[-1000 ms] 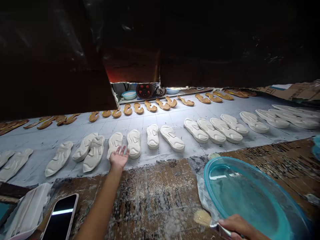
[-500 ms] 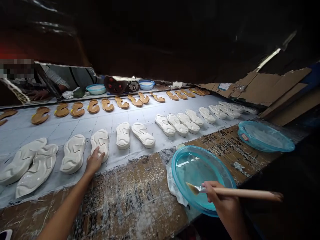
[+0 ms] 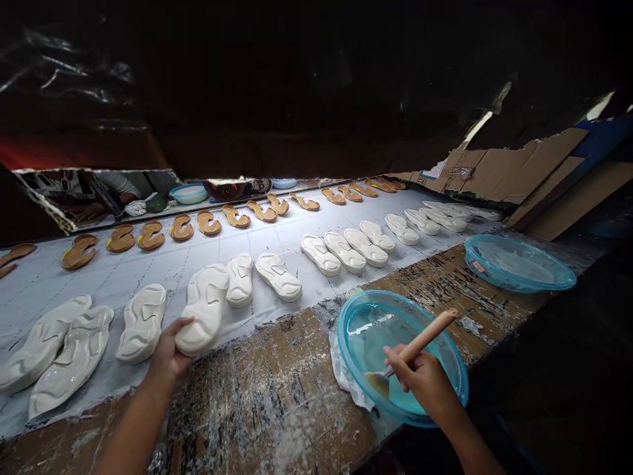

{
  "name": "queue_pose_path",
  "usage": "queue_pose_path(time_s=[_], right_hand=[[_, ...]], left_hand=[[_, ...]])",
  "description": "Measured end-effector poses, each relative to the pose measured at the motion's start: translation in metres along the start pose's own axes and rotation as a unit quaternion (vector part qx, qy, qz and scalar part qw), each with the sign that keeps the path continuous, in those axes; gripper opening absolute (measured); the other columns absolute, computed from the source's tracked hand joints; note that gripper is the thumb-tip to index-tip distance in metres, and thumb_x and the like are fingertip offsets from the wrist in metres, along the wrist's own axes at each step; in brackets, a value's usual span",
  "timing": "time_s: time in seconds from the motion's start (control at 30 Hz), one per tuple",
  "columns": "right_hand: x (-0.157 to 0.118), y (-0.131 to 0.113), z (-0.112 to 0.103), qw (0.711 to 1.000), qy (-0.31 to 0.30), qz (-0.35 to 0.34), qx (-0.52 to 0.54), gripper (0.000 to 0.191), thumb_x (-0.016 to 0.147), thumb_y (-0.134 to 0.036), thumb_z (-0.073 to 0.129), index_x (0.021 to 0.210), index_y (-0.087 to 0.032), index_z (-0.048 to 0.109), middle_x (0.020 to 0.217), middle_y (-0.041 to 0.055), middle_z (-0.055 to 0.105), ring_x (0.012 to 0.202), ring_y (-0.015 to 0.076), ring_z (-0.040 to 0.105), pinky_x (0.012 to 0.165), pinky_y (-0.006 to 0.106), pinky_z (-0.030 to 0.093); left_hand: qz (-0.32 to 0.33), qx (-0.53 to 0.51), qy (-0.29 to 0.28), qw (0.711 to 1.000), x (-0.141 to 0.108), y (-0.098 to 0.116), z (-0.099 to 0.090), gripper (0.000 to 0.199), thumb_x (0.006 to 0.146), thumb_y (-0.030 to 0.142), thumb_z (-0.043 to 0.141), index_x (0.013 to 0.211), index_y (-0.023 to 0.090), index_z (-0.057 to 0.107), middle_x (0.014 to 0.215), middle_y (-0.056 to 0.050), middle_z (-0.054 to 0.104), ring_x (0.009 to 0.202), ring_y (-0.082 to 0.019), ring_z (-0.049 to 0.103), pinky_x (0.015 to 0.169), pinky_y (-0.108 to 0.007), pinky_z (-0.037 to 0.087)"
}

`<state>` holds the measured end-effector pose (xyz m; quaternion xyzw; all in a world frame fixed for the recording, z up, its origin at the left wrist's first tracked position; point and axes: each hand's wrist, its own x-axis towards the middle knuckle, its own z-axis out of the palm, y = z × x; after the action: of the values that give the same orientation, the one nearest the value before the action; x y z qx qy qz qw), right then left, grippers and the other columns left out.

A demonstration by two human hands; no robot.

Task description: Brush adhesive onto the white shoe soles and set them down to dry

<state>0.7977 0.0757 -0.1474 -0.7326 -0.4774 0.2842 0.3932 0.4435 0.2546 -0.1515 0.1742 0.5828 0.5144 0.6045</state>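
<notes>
A white shoe sole (image 3: 204, 310) is gripped at its near end by my left hand (image 3: 171, 346), thumb on top, tilted up at the front edge of the white belt. My right hand (image 3: 420, 373) is closed round the wooden handle of a brush (image 3: 429, 335). The brush's bristles point down into a blue basin (image 3: 343, 330) of cloudy liquid. More white soles stand in a row on the belt, one (image 3: 142, 323) left of my left hand and another (image 3: 240, 280) just beyond the held one.
Brown sole pieces (image 3: 182, 228) line the far side of the white belt (image 3: 277, 231). A second blue basin (image 3: 519, 264) sits at the right on the stained cardboard (image 3: 277, 389). A dark cover hangs low overhead. Behind the belt, a person's arm (image 3: 119, 188) shows at the left.
My left hand has taken hold of the sole it was touching and lifted its near end. My right hand has turned the brush, so the handle points up and the bristles are lower in the basin.
</notes>
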Motion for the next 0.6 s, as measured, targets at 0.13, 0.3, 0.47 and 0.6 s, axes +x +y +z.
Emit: queue_pose_path(time_s=[0.13,0.3,0.47,0.6], right_hand=[[0.002,0.000,-0.007,0.997,-0.009,0.015,0.078,0.043,0.071,-0.053,0.049,0.052,-0.014,0.053,0.033,-0.0057,0.036,0.034,0.0083,0.036,0.041,0.022,0.030],[-0.006,-0.024,-0.005,0.983,-0.002,-0.021,0.180,0.034,0.076,-0.045,0.049,0.062,-0.015,0.057,0.037,-0.0045,0.039,0.036,0.0082,0.038,0.037,0.019,0.031],[-0.035,-0.083,-0.001,0.967,0.030,-0.167,0.190,0.018,0.071,-0.041,0.057,0.073,-0.023,0.063,0.072,0.0010,0.062,0.063,0.0154,0.058,0.056,0.021,0.049],[-0.043,-0.113,-0.004,0.922,0.089,-0.373,0.057,0.014,0.081,-0.025,0.049,0.092,-0.024,0.058,0.085,-0.0004,0.060,0.082,0.0129,0.057,0.075,0.018,0.047]], left_hand=[[-0.039,-0.057,-0.177,0.982,-0.073,-0.030,0.015,0.037,0.073,0.014,0.035,0.108,0.018,0.048,0.087,-0.007,0.061,0.077,-0.021,0.058,0.067,-0.040,0.046],[-0.171,-0.013,-0.279,0.945,-0.141,-0.055,0.038,0.043,0.076,0.036,0.046,0.108,0.008,0.050,0.082,-0.014,0.064,0.080,-0.024,0.059,0.071,-0.036,0.045],[-0.214,0.065,-0.323,0.919,-0.181,-0.046,0.048,0.041,0.076,0.042,0.046,0.098,0.009,0.059,0.082,-0.011,0.066,0.066,-0.017,0.059,0.064,-0.027,0.045],[-0.226,0.071,-0.365,0.900,-0.196,-0.033,0.046,0.038,0.078,0.040,0.043,0.099,0.012,0.060,0.083,-0.009,0.066,0.070,-0.018,0.060,0.068,-0.028,0.044]])
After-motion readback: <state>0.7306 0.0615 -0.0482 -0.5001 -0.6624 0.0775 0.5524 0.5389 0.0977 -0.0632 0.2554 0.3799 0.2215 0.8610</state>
